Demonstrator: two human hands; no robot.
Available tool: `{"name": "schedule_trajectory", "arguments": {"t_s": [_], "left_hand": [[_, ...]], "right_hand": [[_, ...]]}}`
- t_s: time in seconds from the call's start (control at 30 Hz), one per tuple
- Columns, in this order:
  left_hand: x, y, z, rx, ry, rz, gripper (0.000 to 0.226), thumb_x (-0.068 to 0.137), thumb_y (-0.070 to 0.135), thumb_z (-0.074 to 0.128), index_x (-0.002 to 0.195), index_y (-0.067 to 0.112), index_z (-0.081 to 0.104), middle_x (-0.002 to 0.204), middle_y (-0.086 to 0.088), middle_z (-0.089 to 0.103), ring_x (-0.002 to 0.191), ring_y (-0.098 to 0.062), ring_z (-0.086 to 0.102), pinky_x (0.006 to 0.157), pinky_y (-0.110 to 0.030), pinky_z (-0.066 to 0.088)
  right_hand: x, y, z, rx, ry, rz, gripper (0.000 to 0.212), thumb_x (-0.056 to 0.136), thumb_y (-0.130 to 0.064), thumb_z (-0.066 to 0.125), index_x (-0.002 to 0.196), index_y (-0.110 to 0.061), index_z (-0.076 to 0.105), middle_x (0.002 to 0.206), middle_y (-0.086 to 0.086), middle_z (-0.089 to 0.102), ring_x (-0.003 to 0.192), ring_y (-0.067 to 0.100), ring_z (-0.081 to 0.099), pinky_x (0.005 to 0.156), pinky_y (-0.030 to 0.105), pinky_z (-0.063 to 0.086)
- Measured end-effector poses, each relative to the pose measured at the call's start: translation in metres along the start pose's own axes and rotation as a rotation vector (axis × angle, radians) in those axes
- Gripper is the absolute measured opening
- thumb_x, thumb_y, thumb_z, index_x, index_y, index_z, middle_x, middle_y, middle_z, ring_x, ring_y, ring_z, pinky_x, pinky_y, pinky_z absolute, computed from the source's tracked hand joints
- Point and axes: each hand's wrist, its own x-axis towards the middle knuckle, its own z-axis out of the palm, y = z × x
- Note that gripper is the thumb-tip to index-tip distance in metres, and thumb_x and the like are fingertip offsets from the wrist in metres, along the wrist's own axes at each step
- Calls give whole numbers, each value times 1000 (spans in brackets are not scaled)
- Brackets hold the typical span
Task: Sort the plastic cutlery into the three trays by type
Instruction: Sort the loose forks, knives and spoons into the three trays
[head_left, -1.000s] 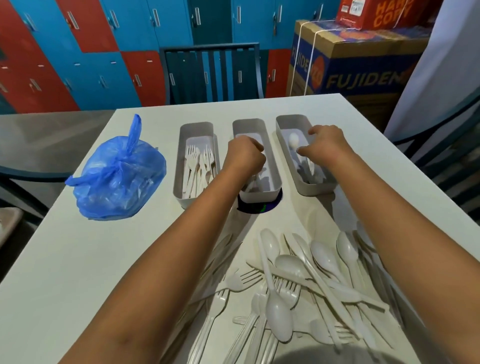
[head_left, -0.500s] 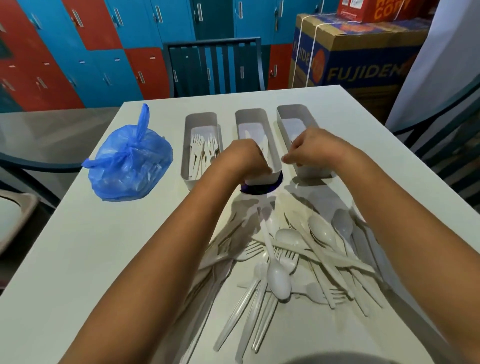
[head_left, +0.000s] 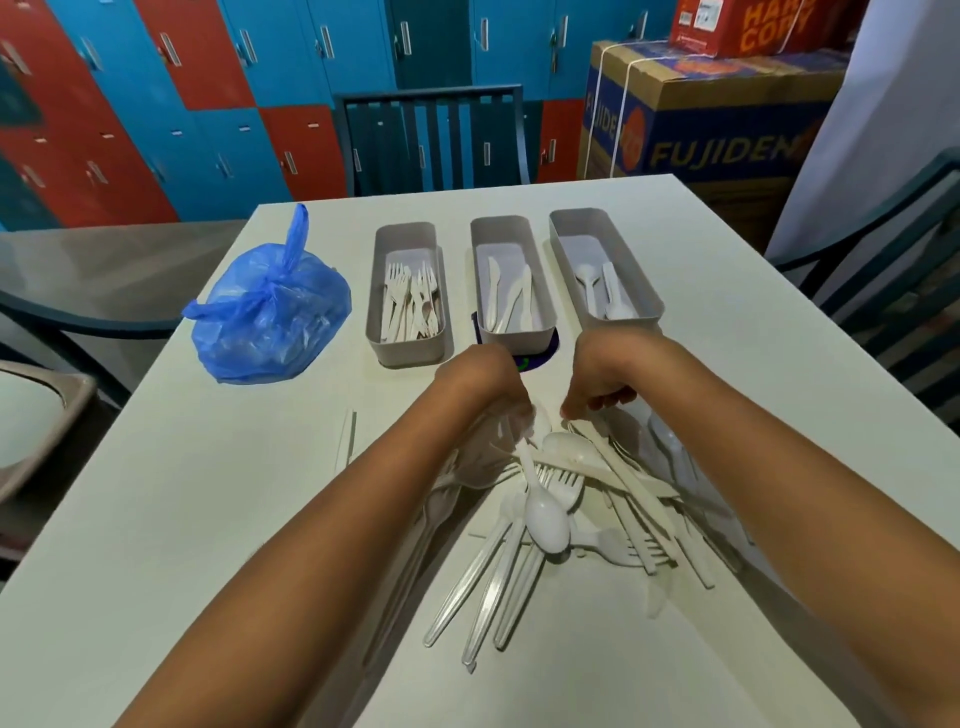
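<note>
Sorted: forks lay in the left tray (head_left: 407, 291), knives in the middle tray (head_left: 511, 283), spoons in the right tray (head_left: 602, 270).
Left: a large pile (head_left: 566, 499) remained on the surface (head_left: 208, 519).
Hands: left hand (head_left: 480, 376) and right hand (head_left: 605, 371) curled over the pile; grip unclear.

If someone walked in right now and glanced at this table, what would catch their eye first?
Probably the tangled heap of white plastic cutlery at the near middle of the white table, with both hands, left and right, reaching into its far edge. Next, the knotted blue plastic bag at far left, beside three grey rectangular trays in a row holding forks, knives and spoons.
</note>
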Motion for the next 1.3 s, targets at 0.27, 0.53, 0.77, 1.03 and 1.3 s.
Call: {"name": "schedule_trajectory", "arguments": {"t_s": [0.27,0.53,0.77,1.03,1.3], "left_hand": [[-1,-5,1,-218,166,55,17,83,15,57,95,6,64,88,-8,64,77,-21,59,58,-25,44],[-9,-6,-10,-729,172,180,10,97,17,43,99,11,52,85,-6,59,71,-17,58,72,-33,49],[-12,0,-16,-981,171,159,14,91,1,53,101,11,53,88,-9,60,69,-17,61,66,-28,56],[-9,-3,-27,-1343,285,111,18,100,16,41,94,13,58,87,-3,63,68,-14,61,61,-25,53],[-1,-8,-46,-1636,184,-24,30,93,-6,32,79,3,56,74,-6,55,56,-10,47,46,-15,44]], "right_hand": [[5,6,0,250,140,-92,21,84,-14,66,101,-1,65,76,9,61,58,18,55,55,26,49],[-3,7,-10,552,131,-194,16,100,-17,43,95,-7,55,85,9,65,64,27,67,66,38,58],[-2,3,-8,661,174,-220,21,99,-15,39,113,-11,54,86,7,58,64,21,58,56,34,56],[11,7,-21,737,229,-175,50,90,7,33,133,-15,49,85,9,50,75,24,48,67,33,47],[19,-8,-32,841,470,-224,23,89,0,52,103,-15,62,89,5,55,73,20,54,44,20,41]]}}
